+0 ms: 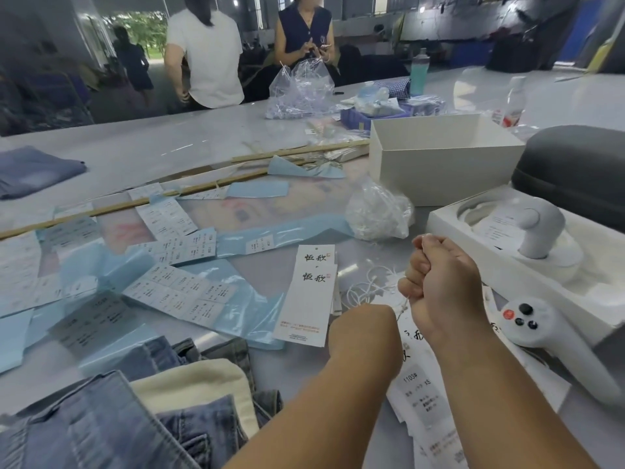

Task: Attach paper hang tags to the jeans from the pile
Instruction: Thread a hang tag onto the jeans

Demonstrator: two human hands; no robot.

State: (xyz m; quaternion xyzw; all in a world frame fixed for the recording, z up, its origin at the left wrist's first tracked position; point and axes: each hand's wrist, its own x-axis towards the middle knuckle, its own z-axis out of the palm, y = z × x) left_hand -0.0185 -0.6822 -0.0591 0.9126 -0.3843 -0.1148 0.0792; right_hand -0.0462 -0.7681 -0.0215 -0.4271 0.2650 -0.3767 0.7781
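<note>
Honestly, my right hand (pixel 439 279) pinches the string (pixel 367 289) tight; my left hand's grip I cannot tell; yank and the tag (pixel 417 384) tears

Bare tabletop (pixel 209 140) beyond the sticks, white box (pixel 443 160) and controller (pixel 531 324) (both right) hemming the near side.

An open white box (pixel 443 157) stood on the grey table (pixel 169 143), with a crumpled clear plastic bag (pixel 377 211) just in front of it. A white game controller (pixel 527 323) lay beside a white tray (pixel 507 265). Farther back stood a teal bottle (pixel 418 74) and a clear bottle (pixel 514 103). Two people stood across the table, one in a white shirt (pixel 206 55)
</note>
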